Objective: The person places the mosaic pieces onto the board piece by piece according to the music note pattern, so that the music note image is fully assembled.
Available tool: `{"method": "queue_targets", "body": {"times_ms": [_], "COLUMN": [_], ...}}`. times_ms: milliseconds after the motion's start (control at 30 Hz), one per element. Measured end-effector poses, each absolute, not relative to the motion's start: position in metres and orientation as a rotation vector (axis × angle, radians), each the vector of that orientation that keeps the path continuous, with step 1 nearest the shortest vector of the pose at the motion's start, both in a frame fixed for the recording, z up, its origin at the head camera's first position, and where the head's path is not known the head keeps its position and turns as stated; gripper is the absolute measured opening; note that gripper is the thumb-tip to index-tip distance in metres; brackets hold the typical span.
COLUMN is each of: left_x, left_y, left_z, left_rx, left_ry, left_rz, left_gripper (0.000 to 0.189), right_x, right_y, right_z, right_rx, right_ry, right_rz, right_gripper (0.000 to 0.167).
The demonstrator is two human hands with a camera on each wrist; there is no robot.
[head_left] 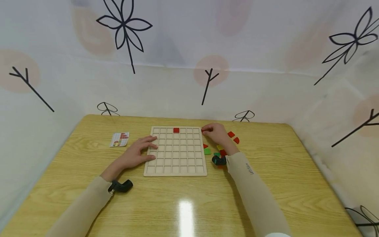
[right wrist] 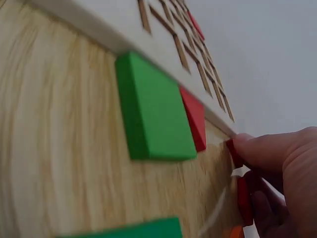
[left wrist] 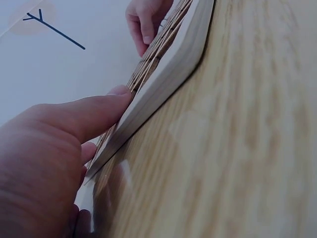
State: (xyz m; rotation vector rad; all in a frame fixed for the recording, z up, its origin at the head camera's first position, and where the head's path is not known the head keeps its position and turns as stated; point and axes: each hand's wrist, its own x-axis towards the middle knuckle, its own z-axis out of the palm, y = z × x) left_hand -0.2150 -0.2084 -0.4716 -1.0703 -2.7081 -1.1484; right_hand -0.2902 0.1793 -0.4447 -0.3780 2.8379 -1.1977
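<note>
A pale wooden grid board [head_left: 176, 173] lies flat on the table, one red square [head_left: 176, 130] set in its top row. Spread fingers of my left hand [head_left: 134, 154] rest over the board's left edge; the left wrist view shows the thumb [left wrist: 106, 111] at the rim. By the upper right corner, my right hand [head_left: 217, 134] pinches a small red piece [right wrist: 234, 153] between thumb and fingers, which partly hide its shape. A green square block [right wrist: 158, 111] and a red triangular piece [right wrist: 194, 116] lie against the board's right side.
Several loose red, yellow and green pieces lie right of the board, including a red rounded piece [head_left: 236, 140], partly under the right forearm. A printed pattern card [head_left: 119, 139] lies on the table [head_left: 177, 197] at the left. A patterned cloth wall [head_left: 168, 92] stands behind.
</note>
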Motion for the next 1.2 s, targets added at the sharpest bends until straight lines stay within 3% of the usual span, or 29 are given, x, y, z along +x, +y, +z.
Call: {"method": "queue_targets", "body": {"times_ms": [833, 1200], "left_x": [-0.2160, -0.2157], "left_y": [-0.2084, -0.2106], "left_z": [-0.4701, -0.4712], "left_rx": [-1.074, -1.064], "left_ry": [-2.733, -2.745], "left_rz": [-1.142, -1.147], "left_gripper": [0.034, 0.034], "right_x": [-0.2880, -0.2858], "right_y": [0.1776, 0.1774], "right_z": [-0.4460, -0.4434], "right_rx": [-0.247, -0.278], "right_ry": [2.888, 2.904], "right_rz": [-1.218, -1.248], "right_gripper": [0.011, 0.013]}}
